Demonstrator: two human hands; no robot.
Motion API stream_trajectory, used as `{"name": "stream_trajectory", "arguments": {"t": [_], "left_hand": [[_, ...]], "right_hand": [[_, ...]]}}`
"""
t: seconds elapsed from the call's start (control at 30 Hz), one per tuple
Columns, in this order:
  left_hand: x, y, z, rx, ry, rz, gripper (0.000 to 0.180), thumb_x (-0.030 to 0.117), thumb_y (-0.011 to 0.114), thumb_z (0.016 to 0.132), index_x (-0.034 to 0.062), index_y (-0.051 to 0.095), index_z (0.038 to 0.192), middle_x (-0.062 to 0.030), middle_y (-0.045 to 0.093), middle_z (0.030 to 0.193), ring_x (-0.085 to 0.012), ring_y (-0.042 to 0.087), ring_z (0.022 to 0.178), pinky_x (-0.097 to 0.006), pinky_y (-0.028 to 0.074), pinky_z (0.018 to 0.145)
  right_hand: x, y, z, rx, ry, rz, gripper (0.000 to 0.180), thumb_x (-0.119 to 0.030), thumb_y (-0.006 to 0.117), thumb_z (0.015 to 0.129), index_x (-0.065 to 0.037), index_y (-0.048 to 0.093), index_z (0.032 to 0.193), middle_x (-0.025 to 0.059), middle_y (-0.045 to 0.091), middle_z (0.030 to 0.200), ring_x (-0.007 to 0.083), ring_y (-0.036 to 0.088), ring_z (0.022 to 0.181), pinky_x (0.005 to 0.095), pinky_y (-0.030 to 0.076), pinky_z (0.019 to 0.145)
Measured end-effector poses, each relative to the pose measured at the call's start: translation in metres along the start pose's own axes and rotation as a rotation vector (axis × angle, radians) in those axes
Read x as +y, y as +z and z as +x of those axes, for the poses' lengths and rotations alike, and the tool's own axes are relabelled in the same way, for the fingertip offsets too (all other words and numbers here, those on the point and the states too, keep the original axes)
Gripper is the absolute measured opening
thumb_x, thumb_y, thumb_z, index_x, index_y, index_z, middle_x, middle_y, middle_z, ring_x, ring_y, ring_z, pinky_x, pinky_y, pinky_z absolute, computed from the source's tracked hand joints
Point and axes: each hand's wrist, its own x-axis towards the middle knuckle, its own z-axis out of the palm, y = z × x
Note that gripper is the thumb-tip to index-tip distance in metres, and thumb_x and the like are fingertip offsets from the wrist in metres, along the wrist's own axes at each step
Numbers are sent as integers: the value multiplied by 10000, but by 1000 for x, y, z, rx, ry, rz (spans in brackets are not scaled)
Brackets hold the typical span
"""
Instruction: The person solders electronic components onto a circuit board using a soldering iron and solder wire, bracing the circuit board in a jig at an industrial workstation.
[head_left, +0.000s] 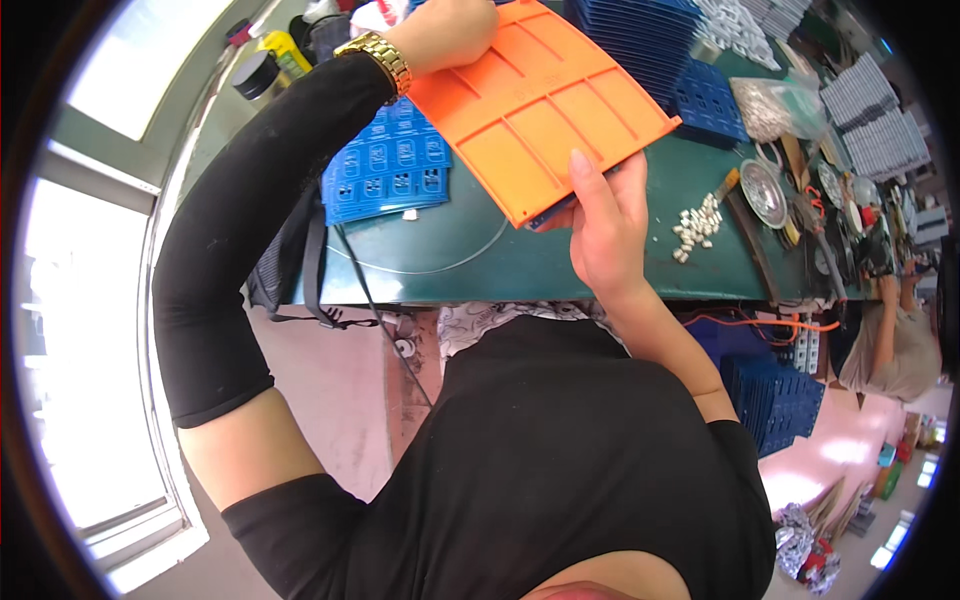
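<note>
An orange plastic tray (560, 110) with raised ribs is held tilted above the table. My right hand (612, 220) is closed on its near right edge, thumb on top and fingers beneath. A dark blue edge (550, 212) peeks out under the tray near those fingers; most of that piece is hidden. My left hand (450, 38), below a gold watch (378, 55), lies at the tray's far left side, its fingers hidden and partly cut off by the picture's top. Left of the tray, blue circuit boards (390, 165) lie on the green table (440, 270).
Stacked blue trays (635, 45) stand behind the orange one. To the right are small white pieces (697, 228), a round metal dish (764, 194) and a clear bag (765, 108). A dark cable (362, 275) hangs over the front edge. Another person (890, 340) is at far right.
</note>
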Motion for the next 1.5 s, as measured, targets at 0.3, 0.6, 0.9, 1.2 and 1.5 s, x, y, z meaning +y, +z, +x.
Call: {"name": "stream_trajectory", "arguments": {"t": [0.3, 0.6, 0.9, 1.2, 1.5], "left_hand": [[114, -9, 29, -698, -625, -1333, 471, 325, 418, 1024, -99, 603, 1117, -116, 654, 1089, -192, 641, 946, -350, 490, 836], [139, 10, -20, -679, -850, -2147, 374, 174, 411, 1019, -109, 487, 1251, -200, 575, 1264, -263, 574, 1156, -399, 430, 1035], [141, 51, -65, -476, -878, -2331, 402, 168, 429, 1022, -45, 377, 1359, -151, 523, 1322, -229, 534, 1214, -360, 433, 1034], [109, 86, -42, 329, 445, -697, 274, 90, 652, 783, 41, 564, 1038, -123, 606, 1051, -304, 621, 1033, -476, 494, 916], [115, 96, -61, 214, 498, -555, 261, 161, 680, 792, 108, 552, 1012, -86, 596, 1097, -270, 597, 1083, -435, 506, 926]], "right_hand": [[-28, -92, -43, 339, -20, 38, 384, -155, 407, 1010, -4, 342, 1357, 159, 513, 1294, 247, 612, 1092, 382, 545, 882], [-35, -132, -50, 240, 201, 89, 408, -174, 423, 1017, -16, 330, 1381, 138, 494, 1322, 208, 542, 1188, 357, 479, 972], [-21, -192, 35, -14, 639, -50, 547, -61, 665, 871, 17, 401, 1344, 104, 597, 1196, 160, 585, 1106, 312, 475, 949], [-3, -237, 138, -951, -787, -1449, 481, -180, 667, 735, -191, 608, 1212, 36, 630, 932, 201, 652, 847, 273, 535, 627], [14, -236, 128, -1089, -801, -1524, 334, -172, 656, 792, -48, 606, 1098, 67, 635, 993, 212, 614, 900, 270, 513, 625]]}}
